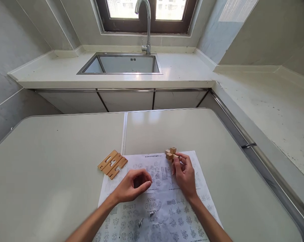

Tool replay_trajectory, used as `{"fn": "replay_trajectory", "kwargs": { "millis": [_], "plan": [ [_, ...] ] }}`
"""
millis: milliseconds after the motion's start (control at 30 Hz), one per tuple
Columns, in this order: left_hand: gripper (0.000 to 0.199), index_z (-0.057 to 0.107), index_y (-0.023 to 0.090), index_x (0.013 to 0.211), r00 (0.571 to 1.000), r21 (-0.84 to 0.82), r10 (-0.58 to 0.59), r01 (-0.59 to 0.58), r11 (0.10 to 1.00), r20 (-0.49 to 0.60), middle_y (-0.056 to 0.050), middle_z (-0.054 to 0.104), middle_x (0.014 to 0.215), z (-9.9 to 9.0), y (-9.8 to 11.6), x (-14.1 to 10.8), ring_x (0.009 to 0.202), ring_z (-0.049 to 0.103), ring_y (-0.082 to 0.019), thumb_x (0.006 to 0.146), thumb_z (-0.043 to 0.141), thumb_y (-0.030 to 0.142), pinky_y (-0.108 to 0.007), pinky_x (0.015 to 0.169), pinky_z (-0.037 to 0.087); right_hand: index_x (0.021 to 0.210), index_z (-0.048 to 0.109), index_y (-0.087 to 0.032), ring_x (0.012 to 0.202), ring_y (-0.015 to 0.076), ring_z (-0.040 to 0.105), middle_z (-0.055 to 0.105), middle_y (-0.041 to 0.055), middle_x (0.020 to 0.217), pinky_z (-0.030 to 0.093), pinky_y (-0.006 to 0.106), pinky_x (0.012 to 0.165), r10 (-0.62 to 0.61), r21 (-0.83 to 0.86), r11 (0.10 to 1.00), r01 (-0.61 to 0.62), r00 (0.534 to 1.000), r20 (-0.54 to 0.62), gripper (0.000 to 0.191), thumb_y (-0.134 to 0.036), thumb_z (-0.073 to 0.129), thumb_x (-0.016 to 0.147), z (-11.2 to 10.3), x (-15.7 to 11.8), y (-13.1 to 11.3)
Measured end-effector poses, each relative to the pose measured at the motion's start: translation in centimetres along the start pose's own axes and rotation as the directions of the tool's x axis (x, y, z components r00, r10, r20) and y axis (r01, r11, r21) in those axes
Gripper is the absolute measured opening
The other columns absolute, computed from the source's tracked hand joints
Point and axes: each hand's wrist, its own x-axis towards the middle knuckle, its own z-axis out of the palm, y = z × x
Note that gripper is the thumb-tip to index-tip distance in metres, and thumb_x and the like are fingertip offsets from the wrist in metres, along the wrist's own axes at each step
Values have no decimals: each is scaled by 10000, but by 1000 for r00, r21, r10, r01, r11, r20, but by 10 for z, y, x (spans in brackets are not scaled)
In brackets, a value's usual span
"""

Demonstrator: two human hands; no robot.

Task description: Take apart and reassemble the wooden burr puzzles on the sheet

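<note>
At the upper right of the printed sheet, my right hand pinches a small wooden burr puzzle made of interlocked blocks. Thumb and fingertips press on its near right side and hide part of it. My left hand hovers over the middle of the sheet, its fingers curled toward the thumb around a hollow where nothing shows. To its left lie several flat notched wooden puzzle pieces, side by side and marked with dark numerals, overlapping the sheet's upper left corner. The paper sheet carries rows of printed diagrams and lies under both hands.
A pale table with a seam down its middle carries everything. Beyond it stand a white counter, a sink and a tall faucet below a window. Another counter with a metal-edged front runs along the right.
</note>
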Motion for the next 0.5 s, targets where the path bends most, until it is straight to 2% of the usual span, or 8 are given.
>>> {"fn": "replay_trajectory", "kwargs": {
  "millis": [167, 233, 367, 500],
  "plan": [
    [332, 595, 192, 1089, 994, -64, -5, -2, 998, -106, -30, 616, 886, 3, -8, 0, 749, 571, -151, 995, 662, 503, -270, 685, 491, 1181, 601, -223, 547, 148, 583, 620, -29, 701, 508, 265, 533, -84, 46, 996, 78, 981, 173, 294, -490, 549, 1070, 4, -21, 1],
    [452, 554, 207, 1237, 990, -108, 21, -36, 993, -140, -64, 648, 1007, 4, -12, 0, 836, 622, -175, 958, 717, 523, -303, 767, 543, 1182, 589, -233, 548, 143, 582, 628, -31, 714, 512, 273, 550, -127, 57, 991, 117, 964, 235, 242, -448, 537, 1084, 8, -30, -1],
    [784, 503, 232, 1459, 990, -115, 85, -98, 989, -110, -137, 670, 1237, 4, -18, -1, 1042, 664, -250, 856, 787, 645, -395, 953, 565, 1176, 555, -245, 567, 154, 621, 690, -11, 765, 538, 294, 577, -200, 82, 980, 183, 925, 323, 178, -398, 503, 1102, 18, -41, -9],
    [817, 524, 233, 1494, 995, -170, 77, -88, 981, -69, -150, 690, 1296, 2, -19, 0, 1080, 702, -287, 856, 761, 685, -425, 972, 577, 1193, 538, -256, 616, 160, 663, 751, 28, 876, 564, 299, 611, -279, 98, 960, 261, 889, 362, 143, -359, 514, 1097, 25, -46, -13]
  ]
}}
